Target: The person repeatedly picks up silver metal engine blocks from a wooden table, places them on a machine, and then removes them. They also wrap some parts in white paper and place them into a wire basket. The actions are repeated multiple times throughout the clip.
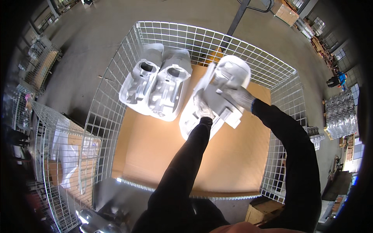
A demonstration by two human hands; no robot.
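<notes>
A large silver-grey metal casting [234, 70], a long hollow housing with rounded ends, is tilted over the right half of a wire mesh cage [176, 27]. Motion blurs part of it. My left hand [203, 106], in a pale glove, grips the casting's left side. On its right side my right hand [239, 96], also gloved, is closed around an inner edge; some fingertips are hidden. Two similar castings, one at the left [134, 91] and its neighbour [169, 95], lie side by side in the cage's far left part, hollow sides up.
Brown cardboard [155, 155] lines the cage floor. Beyond the far wall stands a dark handle [237, 19] with a yellow base [215, 55]. Another mesh cage [70, 155] is at the left, and a metal part [95, 222] lies below it. A person [339, 80] is far right.
</notes>
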